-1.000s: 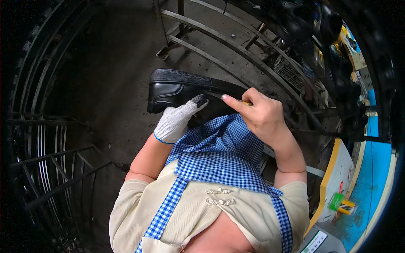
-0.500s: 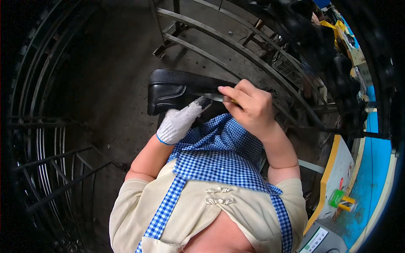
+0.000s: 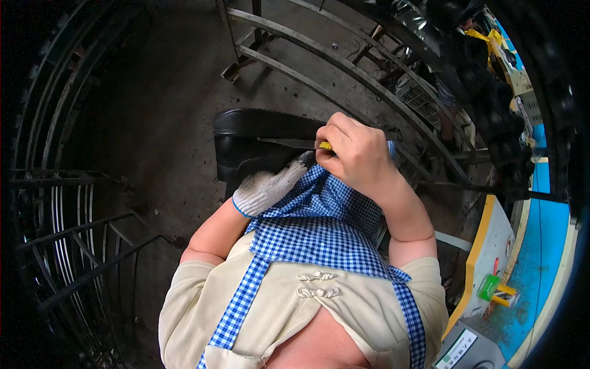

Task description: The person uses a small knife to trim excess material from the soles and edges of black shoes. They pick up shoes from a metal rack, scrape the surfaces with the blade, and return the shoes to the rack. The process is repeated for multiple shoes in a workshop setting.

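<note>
A black leather shoe (image 3: 236,138) lies on its side in front of my apron, its heel end to the left. My left hand (image 3: 270,187), in a white knit glove with dark thumb covering, is closed on the near side of the shoe; the fingers underneath are hidden. In my bare right hand (image 3: 359,154) is a thin-bladed knife (image 3: 286,142), gripped by its yellow handle. Its blade points left along the shoe's side, close to the surface; whether it touches I cannot tell. The toe end is hidden behind my right hand.
Metal rack rails (image 3: 319,46) curve across the far side, and another dark frame (image 3: 92,240) stands at the left. To the right is a blue-topped bench (image 3: 541,264) with a green and yellow roll-like item (image 3: 495,290). A yellow-edged panel (image 3: 482,261) stands beside it.
The shoe has tipped, showing its side at another angle. My right hand has shifted slightly left, and more of the blade shows. My left hand has moved slightly nearer to me.
</note>
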A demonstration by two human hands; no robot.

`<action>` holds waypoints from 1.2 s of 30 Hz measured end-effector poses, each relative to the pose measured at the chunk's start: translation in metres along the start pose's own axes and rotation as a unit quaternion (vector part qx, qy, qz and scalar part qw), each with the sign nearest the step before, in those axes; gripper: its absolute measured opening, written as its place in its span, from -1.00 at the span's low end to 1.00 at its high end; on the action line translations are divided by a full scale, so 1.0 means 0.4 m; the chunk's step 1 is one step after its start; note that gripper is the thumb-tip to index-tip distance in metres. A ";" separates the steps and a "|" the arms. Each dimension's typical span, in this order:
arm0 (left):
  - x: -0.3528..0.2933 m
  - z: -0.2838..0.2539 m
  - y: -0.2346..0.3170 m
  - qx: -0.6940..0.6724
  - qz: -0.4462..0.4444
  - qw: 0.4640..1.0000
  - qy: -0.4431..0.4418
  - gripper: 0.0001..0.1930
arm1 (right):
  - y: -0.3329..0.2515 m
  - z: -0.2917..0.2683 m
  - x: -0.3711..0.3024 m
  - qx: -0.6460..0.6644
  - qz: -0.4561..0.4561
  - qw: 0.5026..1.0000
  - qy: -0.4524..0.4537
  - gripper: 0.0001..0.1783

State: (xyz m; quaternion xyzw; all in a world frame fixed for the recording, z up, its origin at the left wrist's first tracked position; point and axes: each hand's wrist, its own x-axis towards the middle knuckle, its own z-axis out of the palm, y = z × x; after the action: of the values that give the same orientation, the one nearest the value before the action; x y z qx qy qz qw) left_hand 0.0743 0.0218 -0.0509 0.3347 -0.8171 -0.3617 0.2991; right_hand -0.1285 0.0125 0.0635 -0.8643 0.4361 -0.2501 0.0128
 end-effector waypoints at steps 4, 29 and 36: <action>0.004 -0.024 0.024 -0.042 -0.099 0.993 -0.051 -0.74 | 0.023 0.011 -0.011 0.039 -0.001 0.999 0.004 -0.75; 0.025 -0.045 0.093 0.280 0.025 0.946 -0.163 -0.68 | 0.000 0.021 -0.039 -0.029 0.005 1.000 0.000 -0.77; -0.041 0.018 -0.024 0.138 0.147 0.979 -0.020 -0.73 | 0.014 0.022 -0.036 -0.003 -0.016 1.000 0.011 -0.78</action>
State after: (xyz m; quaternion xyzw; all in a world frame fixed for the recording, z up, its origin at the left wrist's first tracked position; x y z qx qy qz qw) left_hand 0.0819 0.0323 -0.0665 0.2418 -0.9051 -0.2047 0.2835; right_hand -0.1358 0.0181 0.0485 -0.8685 0.4231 -0.2581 0.0017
